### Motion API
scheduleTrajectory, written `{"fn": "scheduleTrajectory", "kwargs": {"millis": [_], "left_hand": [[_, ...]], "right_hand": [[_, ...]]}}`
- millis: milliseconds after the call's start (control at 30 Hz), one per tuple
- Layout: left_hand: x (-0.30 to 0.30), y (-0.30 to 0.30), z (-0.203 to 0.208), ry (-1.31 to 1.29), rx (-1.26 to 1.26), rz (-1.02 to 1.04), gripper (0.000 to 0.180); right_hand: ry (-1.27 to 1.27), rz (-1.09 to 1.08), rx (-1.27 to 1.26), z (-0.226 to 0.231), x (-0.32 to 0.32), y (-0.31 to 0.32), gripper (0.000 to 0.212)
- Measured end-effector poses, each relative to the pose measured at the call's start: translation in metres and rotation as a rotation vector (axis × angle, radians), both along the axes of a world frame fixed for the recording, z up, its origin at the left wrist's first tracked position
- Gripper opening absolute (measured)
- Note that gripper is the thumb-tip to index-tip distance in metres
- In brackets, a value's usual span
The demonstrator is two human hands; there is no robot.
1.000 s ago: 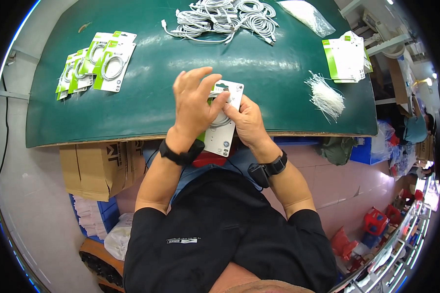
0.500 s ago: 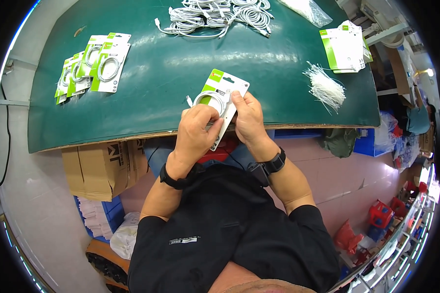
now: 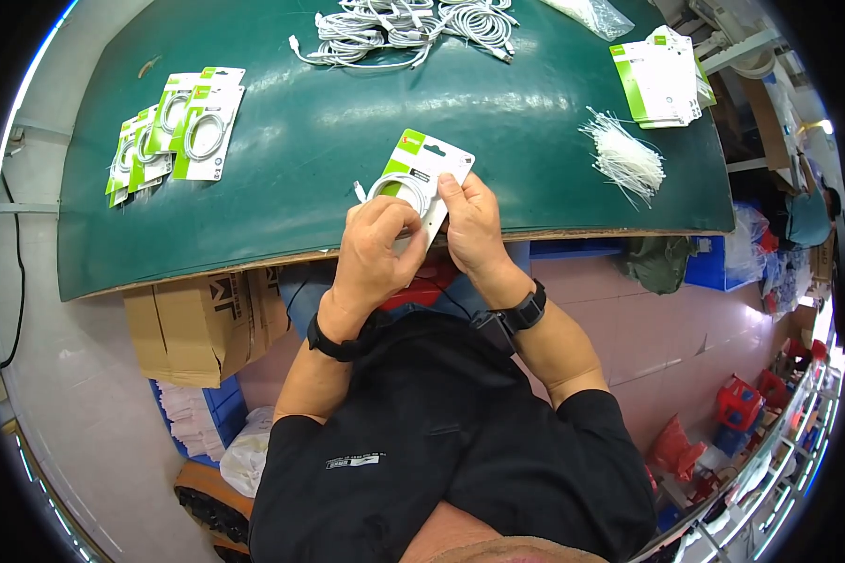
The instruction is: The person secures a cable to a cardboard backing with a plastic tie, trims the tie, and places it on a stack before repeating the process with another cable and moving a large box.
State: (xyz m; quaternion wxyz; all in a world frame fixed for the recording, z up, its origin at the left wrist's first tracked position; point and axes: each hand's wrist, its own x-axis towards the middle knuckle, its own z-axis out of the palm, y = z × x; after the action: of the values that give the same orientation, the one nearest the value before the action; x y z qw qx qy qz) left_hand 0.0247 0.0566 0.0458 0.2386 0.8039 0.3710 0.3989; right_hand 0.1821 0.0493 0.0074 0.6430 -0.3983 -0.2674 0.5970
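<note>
Stretching across the far half of the scene, a dark green table (image 3: 300, 159) is reflecting light near its middle. Below its near edge, a pink tiled floor (image 3: 620, 314) is showing at right and a brown cardboard box (image 3: 183, 328) is standing at left. On the left, several overlapping white-and-green cards with coiled cables (image 3: 194, 167) are lying; at the far middle, grey-white cables (image 3: 408, 38) are forming a heap. On the right, a loose pile of thin whitish plastic strips (image 3: 626, 161) is lying nearer than a stack of white-and-green cards (image 3: 664, 84). Above the table's near edge, the right hand (image 3: 476, 228) is gripping the right side of a slotted white-and-green card (image 3: 451, 164), thumb on the front. A coiled white cable (image 3: 399, 177) is resting on this front, left of the thumb. The left hand (image 3: 374, 249) is bending its fingers over the coil's near part; whether the fingertips are pinching it, I cannot tell.
</note>
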Motion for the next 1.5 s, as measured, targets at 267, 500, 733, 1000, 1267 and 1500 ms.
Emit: {"fn": "scheduleTrajectory", "kwargs": {"millis": [267,500,733,1000,1267,1500], "left_hand": [[0.017,-0.009,0.005,0.132,0.100,0.024,0.027],[0.013,-0.010,0.002,0.159,0.101,0.027,0.028],[0.015,-0.008,0.006,0.151,0.094,0.011,0.026],[0.014,-0.008,0.005,0.141,0.066,0.017,0.027],[0.015,-0.008,0.003,0.149,0.069,0.015,0.027],[0.018,-0.008,0.004,0.151,0.072,0.013,0.026]], "right_hand": [[0.031,-0.045,-0.016,0.004,-0.001,-0.003,0.029],[-0.094,0.107,-0.119,0.021,0.026,-0.016,0.031],[-1.210,-0.319,-0.011,0.038,0.163,-0.048,0.015],[-1.831,-0.489,0.053,0.019,0.258,-0.046,0.016],[-1.955,-0.336,0.039,0.020,0.248,-0.030,0.012],[-1.917,-0.332,0.073,0.018,0.249,-0.032,0.010]]}}
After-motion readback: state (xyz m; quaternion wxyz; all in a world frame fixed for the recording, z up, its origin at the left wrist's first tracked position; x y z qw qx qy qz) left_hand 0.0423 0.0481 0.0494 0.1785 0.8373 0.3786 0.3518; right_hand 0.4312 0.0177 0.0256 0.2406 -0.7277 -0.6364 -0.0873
